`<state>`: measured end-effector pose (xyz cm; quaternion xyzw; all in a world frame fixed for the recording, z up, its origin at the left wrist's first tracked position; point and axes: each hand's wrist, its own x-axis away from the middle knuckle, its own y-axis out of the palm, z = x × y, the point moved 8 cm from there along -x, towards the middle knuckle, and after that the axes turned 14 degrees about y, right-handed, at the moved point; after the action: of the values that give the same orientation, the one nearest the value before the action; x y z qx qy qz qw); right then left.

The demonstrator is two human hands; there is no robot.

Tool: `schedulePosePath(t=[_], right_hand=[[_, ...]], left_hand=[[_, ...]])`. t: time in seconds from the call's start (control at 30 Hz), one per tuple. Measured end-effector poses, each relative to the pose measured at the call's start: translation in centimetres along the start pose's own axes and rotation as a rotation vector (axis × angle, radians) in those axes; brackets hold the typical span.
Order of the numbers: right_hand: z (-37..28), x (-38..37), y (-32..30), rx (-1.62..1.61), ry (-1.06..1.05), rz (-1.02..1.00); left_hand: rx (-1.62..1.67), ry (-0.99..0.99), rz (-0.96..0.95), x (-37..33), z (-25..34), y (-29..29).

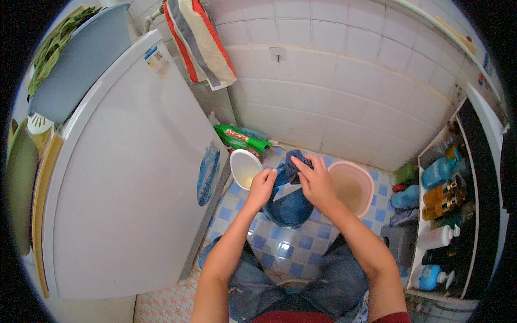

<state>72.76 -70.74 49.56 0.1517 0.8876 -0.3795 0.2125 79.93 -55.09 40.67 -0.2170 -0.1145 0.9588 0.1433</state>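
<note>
A dark blue cloth (pixel 292 164) is bunched up between my two hands, above the tiled floor. My left hand (pixel 262 187) is closed on its lower left end, thumb on top. The fingers of my right hand (pixel 315 182) are bent over the darker, wadded part. Directly beneath is a blue rounded thing (pixel 291 209), like a bucket, with a pale patch inside; my hands partly cover it. On the left stands a white tub (pixel 245 168) with a little yellowish stuff at its bottom. A pink basin (pixel 353 188) of cloudy water sits right of my right hand.
A white appliance (pixel 124 172) fills the left side, with a blue-grey basin (pixel 81 64) on it. Near the wall lies a green packet (pixel 242 139). A shelf (pixel 467 215) of bottles stands at the right. A striped towel (pixel 202 43) hangs above.
</note>
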Motion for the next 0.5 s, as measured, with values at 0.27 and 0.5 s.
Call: schedulePosePath(t=[0.27,0.5], right_hand=[[6.0,0.5,2.6,-0.114,0.259,-0.090],[4.0,0.9,1.9,-0.150,0.141,-0.105]], left_hand=[[-0.023,0.016,-0.031,-0.4,0.2,0.5],[-0.032,0.021,-0.037,-0.5,0.7,0.3]])
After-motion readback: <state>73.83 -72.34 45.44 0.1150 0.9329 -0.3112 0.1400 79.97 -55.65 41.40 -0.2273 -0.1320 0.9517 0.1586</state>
